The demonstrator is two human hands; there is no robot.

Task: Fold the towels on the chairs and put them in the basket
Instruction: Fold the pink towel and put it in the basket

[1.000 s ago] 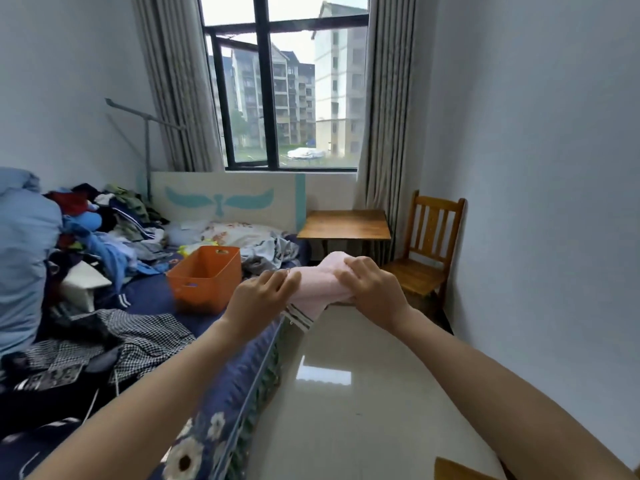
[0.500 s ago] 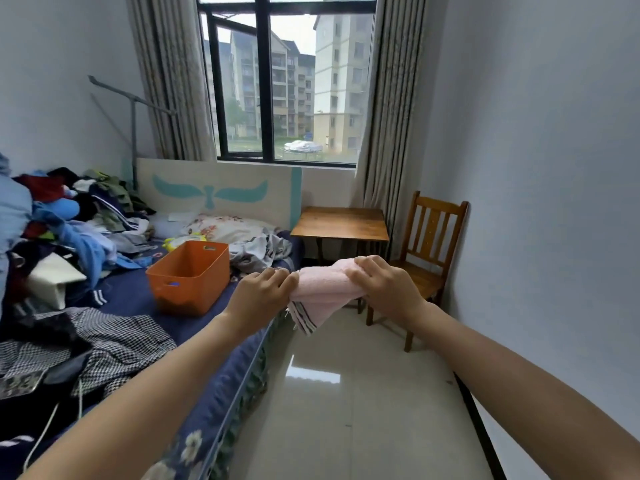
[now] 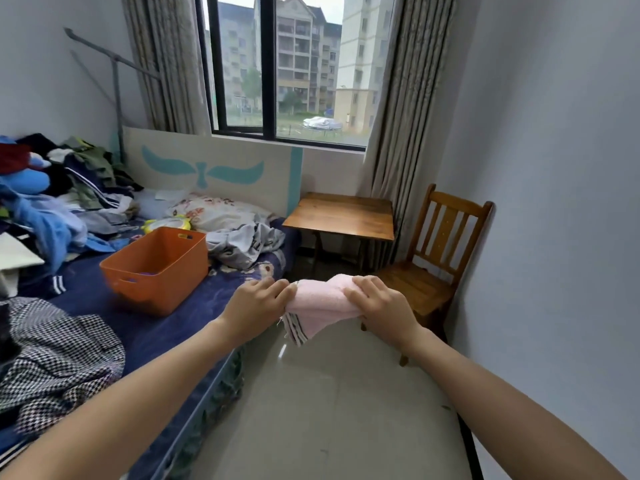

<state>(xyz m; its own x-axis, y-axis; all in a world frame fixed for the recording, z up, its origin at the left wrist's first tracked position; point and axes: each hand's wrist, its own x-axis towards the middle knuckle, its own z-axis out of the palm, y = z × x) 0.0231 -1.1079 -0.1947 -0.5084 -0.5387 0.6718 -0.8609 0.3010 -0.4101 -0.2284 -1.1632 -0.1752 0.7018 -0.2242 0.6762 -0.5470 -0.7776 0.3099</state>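
A folded pink towel (image 3: 320,303) with a striped end hangs in the air between my hands, over the floor beside the bed. My left hand (image 3: 257,302) pinches its left edge and my right hand (image 3: 375,303) grips its right edge. The orange basket (image 3: 156,268) stands on the blue bed to the left of my hands, with something small and purple at its bottom. A wooden chair (image 3: 433,258) stands against the right wall behind the towel, its seat bare.
Piles of clothes (image 3: 52,202) and a checked garment (image 3: 55,358) cover the bed (image 3: 166,327). A small wooden table (image 3: 343,214) stands under the window beside the chair. Tiled floor (image 3: 329,410) runs between bed and right wall.
My view has tilted and shifted left, bringing the basket closer. Both hands keep hold of the pink towel and have carried it slightly leftward.
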